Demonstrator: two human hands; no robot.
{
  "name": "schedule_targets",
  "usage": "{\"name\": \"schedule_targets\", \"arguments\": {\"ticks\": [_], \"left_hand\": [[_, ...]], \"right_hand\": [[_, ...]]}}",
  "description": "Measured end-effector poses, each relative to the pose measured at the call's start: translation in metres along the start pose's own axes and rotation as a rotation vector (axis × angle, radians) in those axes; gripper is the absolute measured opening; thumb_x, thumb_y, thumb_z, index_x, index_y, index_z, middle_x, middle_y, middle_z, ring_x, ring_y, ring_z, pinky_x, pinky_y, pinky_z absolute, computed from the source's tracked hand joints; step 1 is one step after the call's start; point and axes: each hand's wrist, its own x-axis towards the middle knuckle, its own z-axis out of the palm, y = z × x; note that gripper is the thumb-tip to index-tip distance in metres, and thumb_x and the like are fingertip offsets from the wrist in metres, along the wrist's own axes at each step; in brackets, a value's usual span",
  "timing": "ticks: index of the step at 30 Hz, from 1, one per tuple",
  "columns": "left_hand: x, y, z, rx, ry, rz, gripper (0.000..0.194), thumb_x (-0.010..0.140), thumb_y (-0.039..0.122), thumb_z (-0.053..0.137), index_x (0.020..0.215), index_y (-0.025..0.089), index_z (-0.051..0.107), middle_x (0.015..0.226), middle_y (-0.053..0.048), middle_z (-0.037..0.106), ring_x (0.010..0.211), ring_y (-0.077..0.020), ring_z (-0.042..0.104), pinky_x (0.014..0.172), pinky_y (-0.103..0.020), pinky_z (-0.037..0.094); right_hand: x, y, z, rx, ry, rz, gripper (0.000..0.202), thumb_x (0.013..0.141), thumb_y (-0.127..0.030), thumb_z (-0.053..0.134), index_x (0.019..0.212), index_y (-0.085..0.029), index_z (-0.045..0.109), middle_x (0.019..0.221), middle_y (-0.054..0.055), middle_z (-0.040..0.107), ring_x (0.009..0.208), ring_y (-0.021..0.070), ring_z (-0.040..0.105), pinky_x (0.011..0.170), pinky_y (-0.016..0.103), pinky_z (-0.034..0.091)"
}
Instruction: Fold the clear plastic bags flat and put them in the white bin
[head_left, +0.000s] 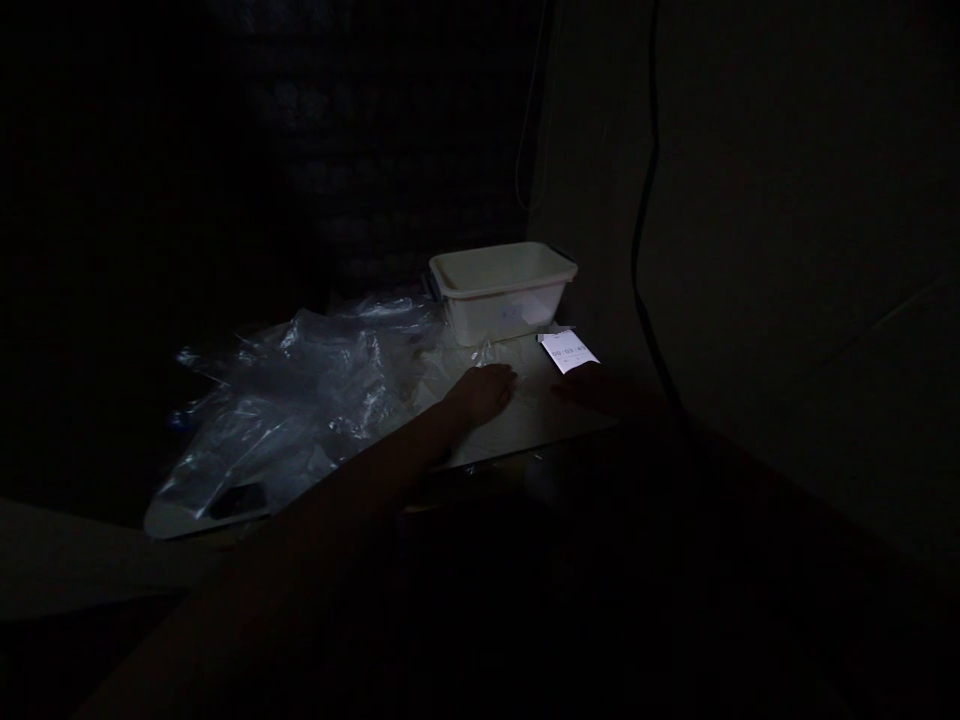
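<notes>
My left hand [486,392] lies fairly flat on the table, its fingers slightly apart and pointing right, over thin clear plastic [481,352]. My right hand [589,388] is in deep shadow just below a lit phone [571,352]; its fingers stretch left above the tabletop, with nothing visible in them. The phone shows a timer display. A big heap of clear plastic bags [300,375] covers the left part of the table, beside my left forearm.
Behind my hands stands a white plastic bin [502,310] with a label on its front. The light table [540,425] has a rounded edge. A dark object [238,500] lies at its left end. A black cable [636,250] hangs along the wall at right.
</notes>
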Motion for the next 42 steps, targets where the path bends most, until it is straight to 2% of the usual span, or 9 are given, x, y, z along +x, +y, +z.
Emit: {"name": "schedule_targets", "arguments": {"ticks": [2, 4, 9, 18, 24, 28, 33, 38, 42], "left_hand": [[0.003, 0.0, 0.004, 0.0, -0.024, 0.014, 0.041, 0.085, 0.027, 0.021, 0.119, 0.012, 0.039, 0.126, -0.01, 0.041, 0.115, -0.0173, 0.037, 0.089, -0.032, 0.033], [0.005, 0.0, 0.007, 0.02, -0.049, 0.005, 0.042, 0.086, 0.03, 0.02, 0.122, 0.015, 0.036, 0.131, -0.01, 0.035, 0.119, -0.0194, 0.031, 0.09, -0.037, 0.031], [0.002, 0.002, 0.008, 0.064, -0.088, 0.002, 0.046, 0.086, 0.036, 0.016, 0.125, 0.018, 0.032, 0.135, -0.01, 0.026, 0.124, -0.0233, 0.022, 0.089, -0.044, 0.028], [0.0, 0.0, 0.009, -0.027, -0.182, -0.053, 0.05, 0.086, 0.041, 0.01, 0.131, 0.02, 0.018, 0.138, -0.007, 0.018, 0.126, -0.0218, 0.013, 0.093, -0.05, 0.019], [0.001, -0.002, 0.009, -0.03, -0.2, -0.053, 0.049, 0.086, 0.039, 0.008, 0.131, 0.022, 0.018, 0.138, -0.006, 0.019, 0.126, -0.0217, 0.013, 0.094, -0.051, 0.017], [0.002, -0.003, 0.009, -0.029, -0.201, -0.051, 0.05, 0.086, 0.04, 0.008, 0.131, 0.022, 0.018, 0.138, -0.006, 0.018, 0.126, -0.0223, 0.012, 0.094, -0.053, 0.014], [0.001, -0.002, 0.005, -0.027, -0.217, -0.067, 0.051, 0.085, 0.041, 0.009, 0.131, 0.021, 0.019, 0.138, -0.005, 0.018, 0.126, -0.0227, 0.012, 0.094, -0.054, 0.014], [0.001, 0.0, 0.006, -0.019, -0.205, -0.069, 0.05, 0.085, 0.041, 0.011, 0.13, 0.022, 0.021, 0.138, -0.006, 0.02, 0.126, -0.0234, 0.014, 0.094, -0.054, 0.016], [0.0, 0.0, 0.006, -0.013, -0.159, -0.061, 0.048, 0.086, 0.039, 0.015, 0.13, 0.022, 0.022, 0.137, -0.007, 0.022, 0.126, -0.0242, 0.015, 0.093, -0.052, 0.018]], "right_hand": [[0.006, -0.004, 0.003, -0.1, 0.037, 0.006, 0.036, 0.081, -0.041, 0.036, 0.075, -0.016, 0.06, 0.076, 0.005, 0.062, 0.069, 0.015, 0.056, 0.055, 0.023, 0.036], [0.013, -0.011, 0.007, -0.224, 0.101, -0.012, 0.034, 0.082, -0.04, 0.032, 0.083, -0.018, 0.058, 0.083, 0.006, 0.062, 0.074, 0.0165, 0.055, 0.054, 0.024, 0.034], [0.025, -0.019, 0.021, -0.432, 0.208, -0.103, 0.035, 0.081, -0.038, 0.032, 0.098, -0.014, 0.052, 0.093, 0.012, 0.057, 0.087, 0.0246, 0.049, 0.067, 0.032, 0.033], [0.026, -0.002, 0.036, -0.454, 0.325, -0.153, 0.049, 0.084, -0.038, 0.019, 0.12, -0.012, 0.039, 0.117, 0.019, 0.044, 0.105, 0.0332, 0.036, 0.081, 0.048, 0.024], [0.028, 0.005, 0.042, -0.472, 0.303, -0.28, 0.054, 0.082, -0.046, 0.022, 0.126, -0.016, 0.032, 0.129, 0.016, 0.035, 0.12, 0.0312, 0.022, 0.088, 0.052, 0.018], [0.022, 0.012, 0.045, -0.467, 0.318, -0.336, 0.058, 0.081, -0.051, 0.023, 0.128, -0.018, 0.03, 0.131, 0.016, 0.032, 0.122, 0.0312, 0.019, 0.091, 0.053, 0.014], [0.005, 0.019, 0.049, -0.453, 0.319, -0.431, 0.067, 0.074, -0.06, 0.027, 0.128, -0.021, 0.029, 0.132, 0.012, 0.032, 0.123, 0.0304, 0.017, 0.093, 0.053, 0.011], [-0.02, 0.017, 0.046, -0.444, 0.291, -0.515, 0.072, 0.073, -0.062, 0.028, 0.131, -0.018, 0.023, 0.135, 0.013, 0.027, 0.124, 0.0299, 0.014, 0.093, 0.052, 0.012], [-0.024, 0.012, 0.039, -0.409, 0.276, -0.471, 0.075, 0.071, -0.061, 0.033, 0.131, -0.019, 0.022, 0.134, 0.011, 0.028, 0.124, 0.0291, 0.016, 0.094, 0.049, 0.014]]}}
